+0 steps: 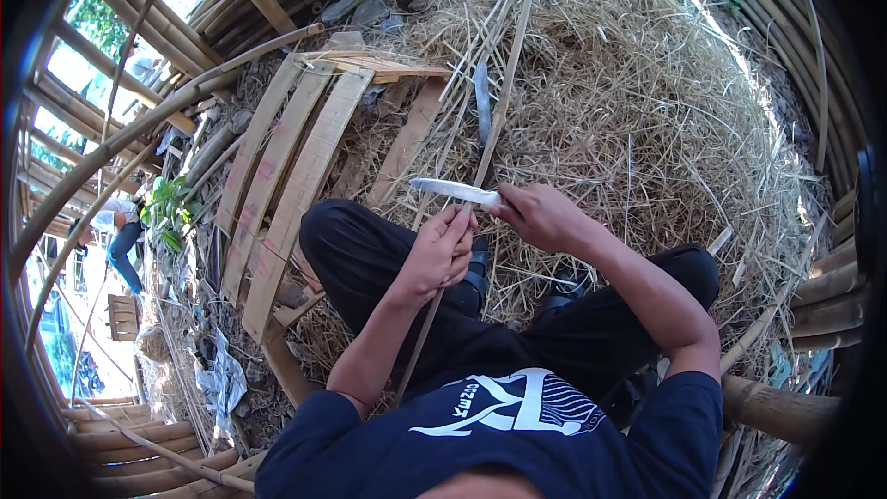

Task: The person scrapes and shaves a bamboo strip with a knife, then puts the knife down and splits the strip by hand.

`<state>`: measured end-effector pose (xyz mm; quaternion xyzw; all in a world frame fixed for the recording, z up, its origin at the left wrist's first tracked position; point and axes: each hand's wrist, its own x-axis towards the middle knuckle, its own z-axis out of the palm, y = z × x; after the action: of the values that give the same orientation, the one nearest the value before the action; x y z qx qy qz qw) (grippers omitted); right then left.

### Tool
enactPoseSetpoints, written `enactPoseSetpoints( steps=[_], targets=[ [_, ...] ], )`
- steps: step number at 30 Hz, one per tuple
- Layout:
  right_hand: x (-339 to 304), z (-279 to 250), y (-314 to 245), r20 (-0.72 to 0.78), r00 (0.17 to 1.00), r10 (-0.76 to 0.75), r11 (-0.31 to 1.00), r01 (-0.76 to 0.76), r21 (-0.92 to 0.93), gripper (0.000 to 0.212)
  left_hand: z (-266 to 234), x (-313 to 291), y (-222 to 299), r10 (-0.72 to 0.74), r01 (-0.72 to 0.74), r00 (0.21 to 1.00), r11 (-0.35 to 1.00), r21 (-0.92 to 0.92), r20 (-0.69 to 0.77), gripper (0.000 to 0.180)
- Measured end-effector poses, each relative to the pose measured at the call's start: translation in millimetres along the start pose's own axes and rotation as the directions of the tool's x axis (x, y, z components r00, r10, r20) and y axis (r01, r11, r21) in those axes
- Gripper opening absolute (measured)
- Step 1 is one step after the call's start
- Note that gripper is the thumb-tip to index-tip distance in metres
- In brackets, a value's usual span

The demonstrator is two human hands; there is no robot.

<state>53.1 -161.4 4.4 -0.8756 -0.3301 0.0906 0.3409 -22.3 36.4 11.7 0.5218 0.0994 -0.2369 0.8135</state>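
My left hand (pixel 438 257) is closed around a long thin bamboo strip (pixel 504 97). The strip runs from beside my lap, up through the fingers and away over the straw. In my right hand (pixel 543 216) is a knife (pixel 453 189), gripped by its pale handle. Its blade points left and crosses the strip just beyond my left fingertips. Both hands are close together above my crossed legs. Beyond them lies a long grey blade-like piece (pixel 482 103), partly covered by the strip, beside several thin split strips (pixel 459 83).
Dry straw (pixel 637 111) covers the ground ahead and right. A slatted wooden crate (pixel 291 166) sits to my left. Bamboo poles (pixel 776 411) and railings surround the space. Beyond the left railing is another person (pixel 123 236). A crumpled plastic sheet (pixel 222 377) lies at lower left.
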Motion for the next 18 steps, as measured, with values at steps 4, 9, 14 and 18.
enactPoseSetpoints(
  steps=[4,9,14,18],
  targets=[
    [8.1,-6.6,20.9,-0.138,0.988,0.071,0.997,-0.071,-0.002,0.033,1.6,2.4,1.6,0.044,-0.044,0.998,0.999,-0.013,0.034,0.020],
    [-5.7,1.9,3.1,-0.023,0.999,0.032,0.994,-0.034,-0.100,0.036,1.6,9.0,-4.8,0.072,-0.073,0.997,0.997,0.035,0.016,0.022],
    [10.1,-19.4,30.3,-0.061,0.995,0.080,0.962,-0.093,-0.258,0.040,1.0,9.1,-6.7,0.042,-0.041,0.999,0.997,-0.058,0.012,0.022],
    [5.8,7.1,14.1,-0.061,0.995,0.080,0.996,-0.083,-0.042,0.041,-2.1,8.5,-5.9,0.040,-0.035,0.999,0.986,-0.165,0.027,0.022]
  ],
)
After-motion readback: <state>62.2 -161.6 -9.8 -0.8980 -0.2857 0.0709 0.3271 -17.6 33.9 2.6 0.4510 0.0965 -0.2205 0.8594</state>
